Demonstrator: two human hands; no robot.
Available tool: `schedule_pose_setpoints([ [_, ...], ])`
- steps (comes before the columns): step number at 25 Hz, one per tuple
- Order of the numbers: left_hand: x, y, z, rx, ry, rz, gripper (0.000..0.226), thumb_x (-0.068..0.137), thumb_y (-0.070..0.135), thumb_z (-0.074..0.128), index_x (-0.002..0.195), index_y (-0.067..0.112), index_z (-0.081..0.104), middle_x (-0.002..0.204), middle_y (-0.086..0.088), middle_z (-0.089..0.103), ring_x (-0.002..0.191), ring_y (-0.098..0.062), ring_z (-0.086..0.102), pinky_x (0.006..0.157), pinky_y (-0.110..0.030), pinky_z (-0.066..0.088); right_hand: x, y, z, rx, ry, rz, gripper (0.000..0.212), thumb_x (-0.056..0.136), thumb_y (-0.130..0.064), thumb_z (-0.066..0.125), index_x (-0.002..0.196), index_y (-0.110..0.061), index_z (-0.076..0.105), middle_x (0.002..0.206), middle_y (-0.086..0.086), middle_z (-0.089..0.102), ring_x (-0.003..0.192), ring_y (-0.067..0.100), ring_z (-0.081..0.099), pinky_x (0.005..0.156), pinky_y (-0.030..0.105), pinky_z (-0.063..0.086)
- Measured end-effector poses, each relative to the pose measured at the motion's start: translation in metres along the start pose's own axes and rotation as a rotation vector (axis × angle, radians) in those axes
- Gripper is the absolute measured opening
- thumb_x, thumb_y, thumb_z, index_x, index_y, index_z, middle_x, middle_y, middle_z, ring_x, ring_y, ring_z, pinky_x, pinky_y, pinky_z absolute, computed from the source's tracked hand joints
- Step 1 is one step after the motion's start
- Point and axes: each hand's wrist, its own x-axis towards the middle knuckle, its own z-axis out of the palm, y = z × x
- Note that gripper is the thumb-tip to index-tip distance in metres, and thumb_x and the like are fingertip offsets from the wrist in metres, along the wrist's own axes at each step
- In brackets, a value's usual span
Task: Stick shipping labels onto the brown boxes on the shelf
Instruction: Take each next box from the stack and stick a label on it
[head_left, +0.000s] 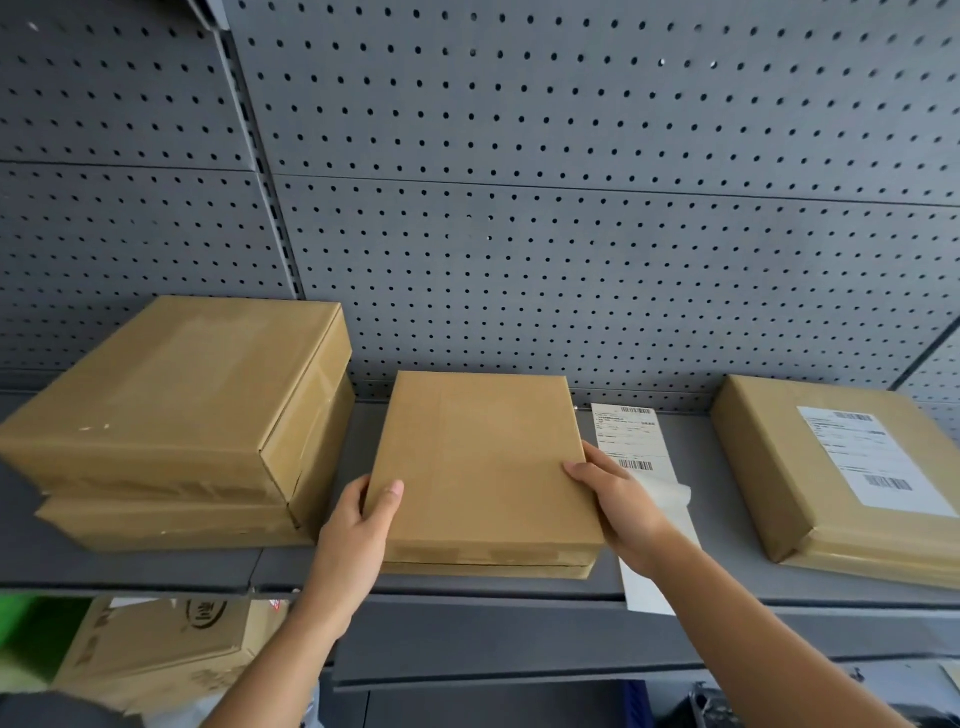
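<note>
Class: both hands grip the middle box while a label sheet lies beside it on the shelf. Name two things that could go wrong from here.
1. The right hand rests over the label sheet, whose corner is curling and which overhangs the shelf edge; it might get dragged off.
2. The middle box could shift on the box beneath.

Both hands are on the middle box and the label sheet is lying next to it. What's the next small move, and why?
Probably free the right hand and pick up the label sheet beside it: the middle box has a bare top, the left hand already steadies it, and the sheet's backing looks partly peeled.
</note>
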Motion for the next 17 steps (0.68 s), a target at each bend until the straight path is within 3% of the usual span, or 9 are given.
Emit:
schedule_pose_setpoints([
  [3,0.001,0.001,0.001,0.032,0.017,0.021,0.046,0.098,0.052,0.052,0.138,0.029,0.051,0.116,0.018,0.062,0.111,-0.013,0.057,0.092,-0.034,0.043,0.0,0.0,-0.007,-0.141,0.042,-0.05,0.033,0.101,-0.026,0.057,0.134,-0.029,0.059,0.126,-0.013,0.07,0.117,0.009,0.063,0.101,0.027,0.045],
  [6,0.003,0.004,-0.001,0.174,0.069,0.112,0.062,0.098,0.051,0.053,0.152,0.024,0.039,0.148,0.005,0.052,0.137,-0.022,0.048,0.109,-0.04,0.041,0.0,-0.005,-0.033,-0.407,0.248,-0.198,0.036,0.103,-0.027,0.055,0.138,-0.023,0.055,0.135,-0.013,0.057,0.127,0.006,0.052,0.102,0.02,0.034],
  [10,0.001,0.03,0.006,0.334,0.132,0.326,0.062,0.099,0.044,0.054,0.155,0.028,0.033,0.16,0.006,0.038,0.147,-0.02,0.037,0.116,-0.043,0.035,0.001,-0.009,-0.078,-0.688,0.458,-0.42,0.029,0.099,-0.01,0.056,0.124,-0.02,0.065,0.116,-0.009,0.061,0.1,-0.002,0.059,0.08,0.008,0.043],
  [12,-0.002,0.045,0.019,0.392,0.113,0.429,0.058,0.1,0.041,0.054,0.154,0.029,0.035,0.159,0.008,0.04,0.146,-0.017,0.038,0.114,-0.038,0.035,0.008,-0.007,-0.099,-0.94,0.462,-0.447,0.035,0.096,-0.013,0.059,0.129,-0.022,0.063,0.115,-0.008,0.056,0.102,0.007,0.056,0.088,0.019,0.047],
  [15,-0.006,0.061,0.045,0.451,0.036,0.512,0.052,0.101,0.042,0.052,0.15,0.034,0.038,0.156,0.013,0.043,0.139,-0.015,0.045,0.102,-0.034,0.041,0.021,0.001,-0.12,-1.377,0.299,-0.197,0.058,0.095,-0.034,0.061,0.15,-0.032,0.042,0.155,0.0,0.038,0.139,0.03,0.034,0.112,0.043,0.032],
  [17,-0.007,0.067,0.062,0.468,-0.02,0.538,0.048,0.101,0.043,0.05,0.148,0.037,0.038,0.152,0.017,0.045,0.128,-0.007,0.05,0.093,-0.03,0.043,0.026,0.006,-0.123,-1.426,0.192,-0.069,0.066,0.095,-0.039,0.057,0.155,-0.037,0.03,0.167,-0.005,0.018,0.151,0.028,0.014,0.119,0.048,0.019],
])
